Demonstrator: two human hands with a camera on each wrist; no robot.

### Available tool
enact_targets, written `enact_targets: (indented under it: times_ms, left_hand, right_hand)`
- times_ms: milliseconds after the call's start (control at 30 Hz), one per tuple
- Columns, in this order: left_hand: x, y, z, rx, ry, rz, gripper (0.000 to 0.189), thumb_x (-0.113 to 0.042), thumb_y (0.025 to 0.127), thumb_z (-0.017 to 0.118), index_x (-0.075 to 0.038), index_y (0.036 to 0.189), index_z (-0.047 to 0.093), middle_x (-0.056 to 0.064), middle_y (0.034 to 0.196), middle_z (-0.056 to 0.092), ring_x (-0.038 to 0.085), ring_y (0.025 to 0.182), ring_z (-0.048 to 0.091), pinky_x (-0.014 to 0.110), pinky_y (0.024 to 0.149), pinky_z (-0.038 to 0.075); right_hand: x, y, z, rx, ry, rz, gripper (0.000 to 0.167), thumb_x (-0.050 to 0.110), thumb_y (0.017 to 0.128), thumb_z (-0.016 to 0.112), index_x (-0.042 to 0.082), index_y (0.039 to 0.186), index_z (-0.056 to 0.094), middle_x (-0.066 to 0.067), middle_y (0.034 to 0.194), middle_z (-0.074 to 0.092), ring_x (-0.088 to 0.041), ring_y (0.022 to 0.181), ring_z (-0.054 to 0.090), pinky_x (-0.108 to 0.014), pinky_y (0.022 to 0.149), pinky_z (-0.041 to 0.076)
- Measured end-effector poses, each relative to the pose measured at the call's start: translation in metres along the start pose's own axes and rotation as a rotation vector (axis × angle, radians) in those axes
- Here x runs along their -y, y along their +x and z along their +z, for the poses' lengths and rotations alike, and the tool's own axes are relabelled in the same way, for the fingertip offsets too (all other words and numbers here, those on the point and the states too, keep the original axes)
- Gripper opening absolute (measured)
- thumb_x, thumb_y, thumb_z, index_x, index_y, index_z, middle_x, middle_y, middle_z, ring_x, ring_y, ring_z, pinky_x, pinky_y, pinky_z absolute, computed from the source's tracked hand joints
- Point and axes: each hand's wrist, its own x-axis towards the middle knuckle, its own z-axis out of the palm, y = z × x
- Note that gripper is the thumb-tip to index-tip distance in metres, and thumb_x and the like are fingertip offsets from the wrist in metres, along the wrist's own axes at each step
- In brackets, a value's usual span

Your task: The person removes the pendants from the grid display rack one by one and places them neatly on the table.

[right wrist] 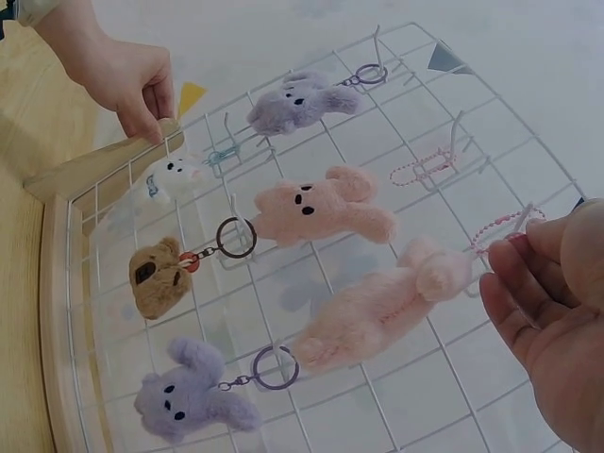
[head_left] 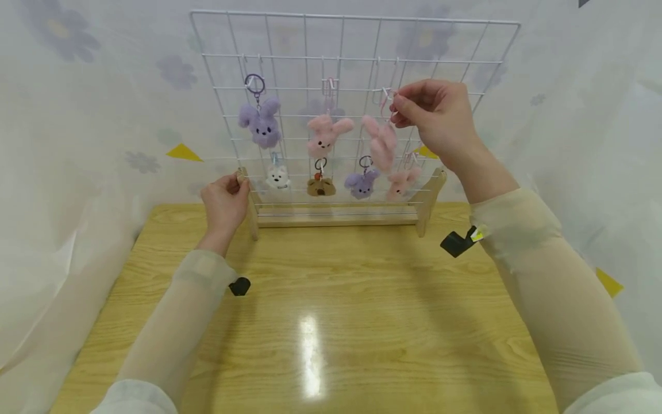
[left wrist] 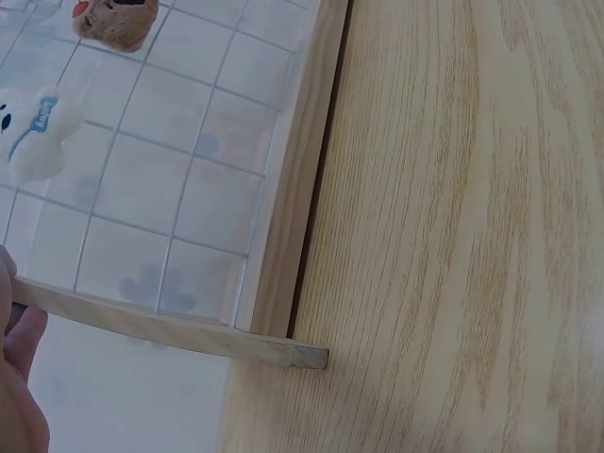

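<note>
A white wire grid rack [head_left: 357,58] stands upright in a wooden base [head_left: 336,218]. My left hand [head_left: 227,204] grips the top of the base's left leg [left wrist: 170,327]. At the upper right, my right hand [head_left: 439,118] pinches the pink bead chain [right wrist: 491,226] of a pink plush bunny keychain [head_left: 381,144]. That chain lies at a hook [head_left: 385,92], and the bunny hangs with its back toward me. Whether the chain rests fully on the hook, I cannot tell. Another pink bunny [head_left: 324,138] and a purple bunny [head_left: 262,125] hang to its left.
Along the lower row hang a white dog plush [head_left: 278,177], a brown bear plush [head_left: 321,186], a smaller purple bunny [head_left: 362,184] and another pink bunny [head_left: 402,185]. The wooden table [head_left: 362,299] extends in front. A flower-patterned sheet [head_left: 129,86] hangs behind the rack.
</note>
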Motion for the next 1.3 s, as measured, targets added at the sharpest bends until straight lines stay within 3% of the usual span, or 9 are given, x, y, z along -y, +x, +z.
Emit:
enact_targets:
  times_ms: [667,833,1300]
  left_hand:
    - [0.000,0.000,0.000,0.005,0.002,0.000,0.026,-0.015,0.103,0.069,0.006,0.116,0.077,0.023,0.107,0.076,0.030,0.097,0.075,0.034,0.084,0.064]
    - [0.000,0.000,0.000,-0.008,0.001,0.014,0.024,-0.013,0.103,0.070,0.007,0.114,0.078,0.023,0.105,0.076,0.030,0.095,0.075,0.030,0.082,0.064]
    - [0.001,0.001,0.001,-0.005,-0.012,-0.005,0.025,-0.012,0.102,0.070,0.006,0.118,0.077,0.023,0.108,0.076,0.029,0.099,0.076,0.031,0.086,0.063]
  right_hand:
    - [-0.005,-0.029,-0.006,0.064,-0.038,-0.050,0.012,0.001,0.098,0.075,-0.009,0.104,0.075,-0.019,0.095,0.074,-0.025,0.080,0.070,-0.028,0.081,0.064]
    - [-0.011,-0.038,-0.007,0.079,-0.054,-0.050,0.007,-0.001,0.099,0.073,-0.006,0.101,0.077,-0.018,0.095,0.075,-0.024,0.079,0.071,-0.028,0.081,0.063]
    - [-0.040,-0.064,-0.014,0.124,-0.178,-0.062,0.015,0.003,0.102,0.071,-0.012,0.105,0.073,-0.017,0.092,0.076,-0.023,0.080,0.073,-0.027,0.077,0.063]
